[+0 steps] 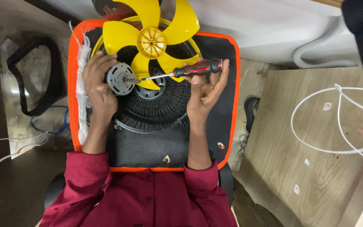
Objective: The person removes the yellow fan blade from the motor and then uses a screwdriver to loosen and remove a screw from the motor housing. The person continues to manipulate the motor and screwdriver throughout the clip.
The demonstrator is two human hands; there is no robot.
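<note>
Black orange-edged pad (148,147) as work surface
Black fan grille (152,109) lies on it; yellow fan blade (150,29) on grille; wooden table (282,168) beside

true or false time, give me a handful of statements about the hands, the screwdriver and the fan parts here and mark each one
1. The right hand holds a screwdriver with a red and black handle. True.
2. The left hand grips a white wire ring. False: it holds a round grey motor; the white wire ring lies on the wooden table.
3. The fan blade is blue. False: it is yellow.
4. The screwdriver tip points toward the motor. True.
5. The black grille lies on an orange-edged pad. True.
</note>
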